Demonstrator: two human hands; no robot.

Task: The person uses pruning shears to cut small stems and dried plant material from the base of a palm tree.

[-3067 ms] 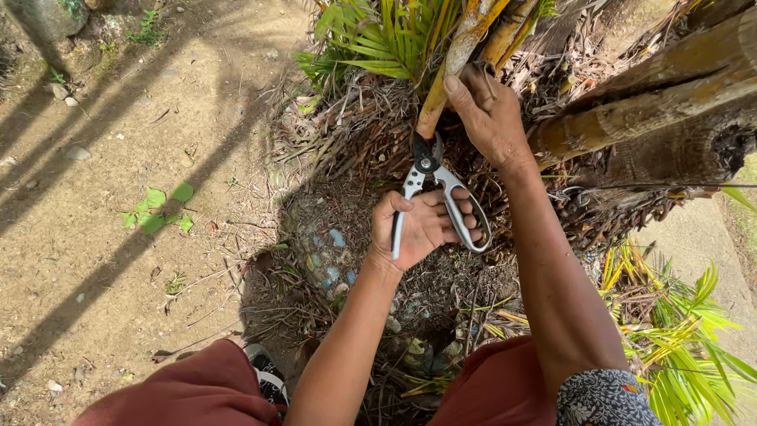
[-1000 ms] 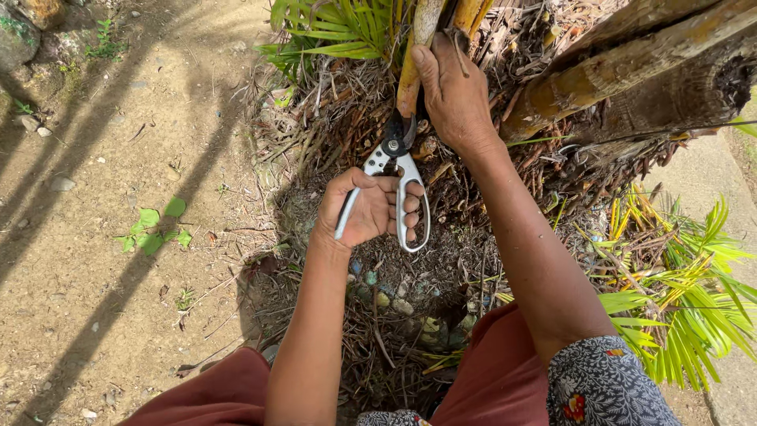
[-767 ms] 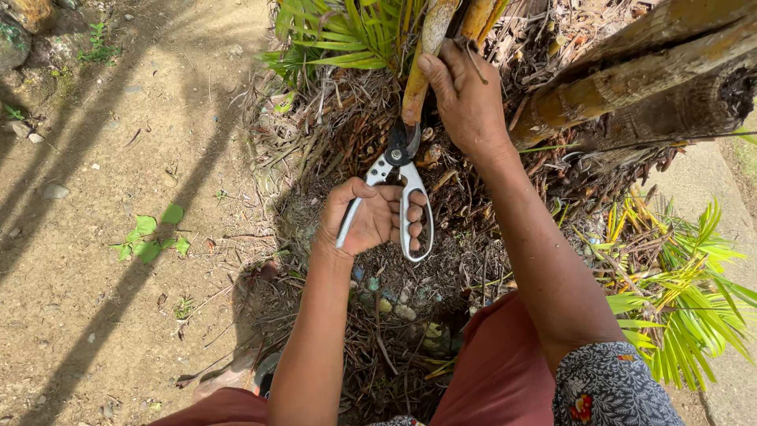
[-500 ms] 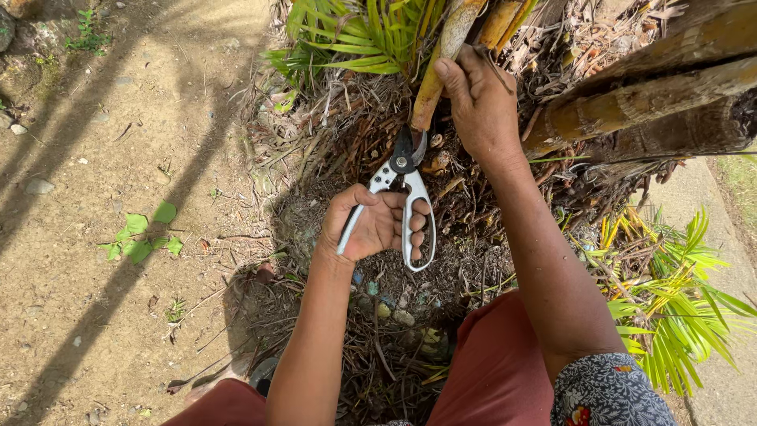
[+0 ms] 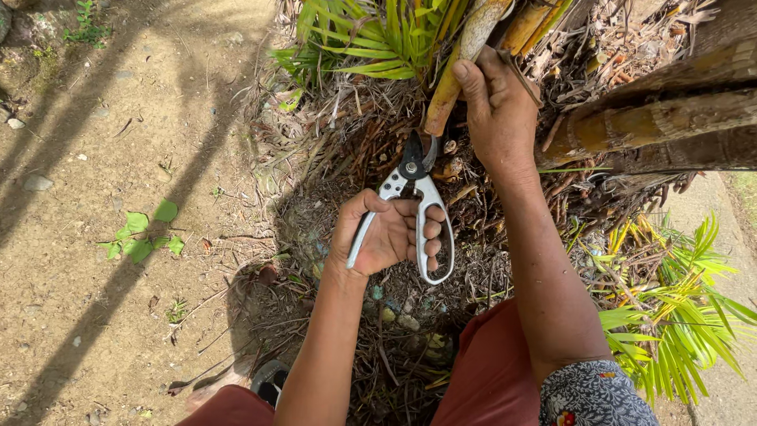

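stalk (image 5: 444, 102) held at 1 o'clock by right hand (image 5: 498, 110) | pruning shears (image 5: 414, 201) below it, in left hand (image 5: 386, 237) | bare ground (image 5: 102, 237) at 9 o'clock

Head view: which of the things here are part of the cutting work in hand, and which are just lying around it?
In use:
left hand
pruning shears
right hand
yellow frond stalk

Lying about:
small green seedling
stones
dry plant litter
green palm leaflets

shears (image 5: 410, 201): blades raised to stalk (image 5: 445, 99) base | handles squeezed closer, seemingly | right hand (image 5: 497, 110): higher on stalk
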